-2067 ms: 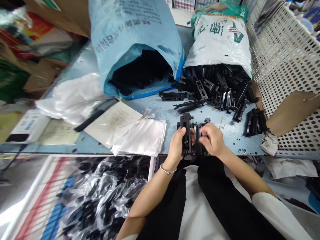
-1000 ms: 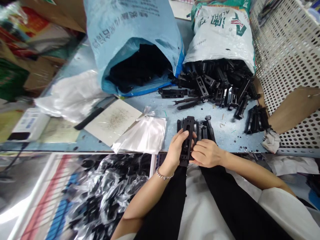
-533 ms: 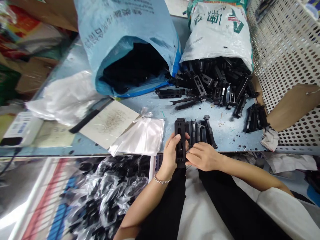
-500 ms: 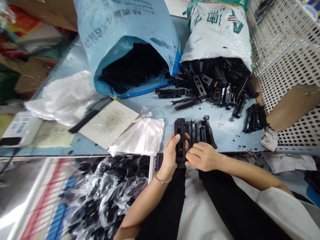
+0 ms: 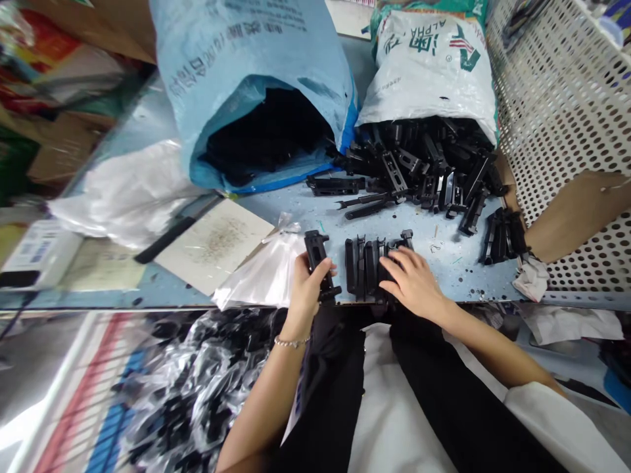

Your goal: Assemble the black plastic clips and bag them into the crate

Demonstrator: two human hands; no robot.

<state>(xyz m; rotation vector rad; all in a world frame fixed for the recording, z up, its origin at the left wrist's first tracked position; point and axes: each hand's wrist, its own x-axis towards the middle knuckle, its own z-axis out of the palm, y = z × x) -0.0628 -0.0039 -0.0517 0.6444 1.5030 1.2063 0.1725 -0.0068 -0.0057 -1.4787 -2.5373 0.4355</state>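
My left hand (image 5: 311,279) is closed around a black plastic bracket (image 5: 315,249) with a slotted middle, held at the table's front edge beside a stack of clear plastic bags (image 5: 263,266). To the right, several black plastic parts (image 5: 359,266) stand side by side in a row. My right hand (image 5: 411,279) rests over the right end of that row with its fingers spread. Its fingertips touch or nearly touch the parts, and some of them are hidden beneath it.
A blue sack (image 5: 256,52) and a white sack (image 5: 428,72) lie with their mouths towards me; black parts (image 5: 434,171) spill from the white one. A perforated white basket (image 5: 562,118) stands at right. Bagged black parts (image 5: 197,387) lie below the table edge at left.
My left hand has moved left with the bracket, away from the row. My right hand has come off the bracket, moved slightly up and right, and spread its fingers over the row.
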